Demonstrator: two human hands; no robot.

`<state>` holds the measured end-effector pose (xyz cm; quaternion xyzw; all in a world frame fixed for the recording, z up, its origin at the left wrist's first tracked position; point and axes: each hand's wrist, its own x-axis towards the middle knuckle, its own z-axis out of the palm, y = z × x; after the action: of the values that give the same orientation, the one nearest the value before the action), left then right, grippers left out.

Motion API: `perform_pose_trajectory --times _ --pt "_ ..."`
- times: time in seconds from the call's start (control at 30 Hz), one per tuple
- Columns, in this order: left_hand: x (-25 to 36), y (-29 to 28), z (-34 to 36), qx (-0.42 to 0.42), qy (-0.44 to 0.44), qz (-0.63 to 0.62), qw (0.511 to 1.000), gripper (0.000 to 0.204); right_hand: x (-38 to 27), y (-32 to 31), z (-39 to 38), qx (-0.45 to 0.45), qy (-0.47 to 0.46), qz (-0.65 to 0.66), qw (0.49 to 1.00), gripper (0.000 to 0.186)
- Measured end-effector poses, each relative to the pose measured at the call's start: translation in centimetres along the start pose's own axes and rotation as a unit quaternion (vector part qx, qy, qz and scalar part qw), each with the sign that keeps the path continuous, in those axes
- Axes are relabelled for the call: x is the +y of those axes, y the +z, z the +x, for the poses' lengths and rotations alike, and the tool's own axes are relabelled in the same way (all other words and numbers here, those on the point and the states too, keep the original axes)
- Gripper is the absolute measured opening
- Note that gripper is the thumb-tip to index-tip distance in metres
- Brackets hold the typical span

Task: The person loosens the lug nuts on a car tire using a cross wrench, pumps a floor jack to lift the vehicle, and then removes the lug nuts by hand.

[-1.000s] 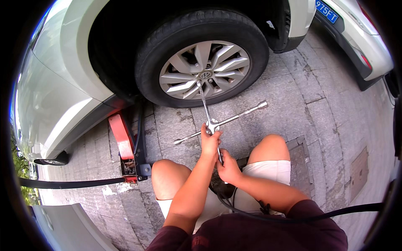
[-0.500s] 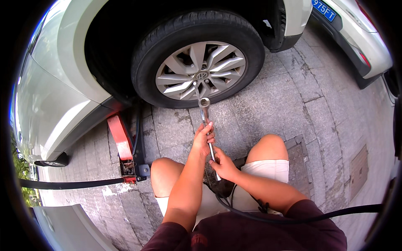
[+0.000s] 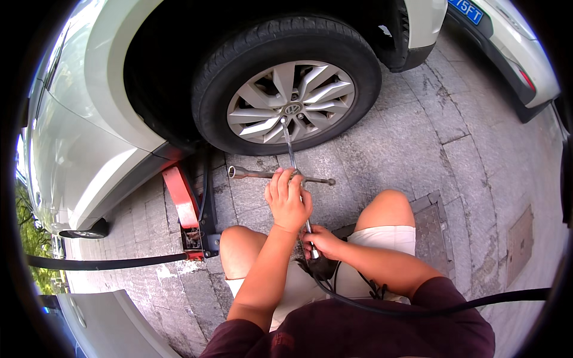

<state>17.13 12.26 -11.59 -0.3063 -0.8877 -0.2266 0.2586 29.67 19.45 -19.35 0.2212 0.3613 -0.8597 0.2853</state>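
Below the wheel (image 3: 284, 80): wrench (image 3: 291, 154), cross-shaped; long axis runs from beside the badge (image 3: 292, 109) back and slightly right to the right hand (image 3: 323, 242), fingers curled round the near shaft. Crossbar lies left–right. Left hand (image 3: 289, 206): fingers close together, bent over the crossing; cannot tell whether they grip. Surface: grey paving (image 3: 397, 146), outdoors. Red jack (image 3: 181, 198) by white car (image 3: 107, 107). Writing: blue plate (image 3: 466, 10), partly cut off.

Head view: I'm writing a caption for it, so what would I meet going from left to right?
Distant wheel, red jack, cross-shaped wrench's left socket, left hand, right hand, right knee, brownish rectangular ground plate.
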Motion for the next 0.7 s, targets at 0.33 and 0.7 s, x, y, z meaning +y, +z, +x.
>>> perform_pose_trajectory --times 0.33,0.7 --pt "-9.5 9.0 -10.8 -0.454 -0.381 -0.223 0.774 0.062 0.5 -0.9 1.0 0.013 -0.012 0.05 0.999 0.011" --pt "-5.1 6.1 -6.9 -0.322 -0.58 -0.502 0.555 0.036 -0.4 -0.8 1.2 0.014 -0.048 -0.003 0.999 0.008"
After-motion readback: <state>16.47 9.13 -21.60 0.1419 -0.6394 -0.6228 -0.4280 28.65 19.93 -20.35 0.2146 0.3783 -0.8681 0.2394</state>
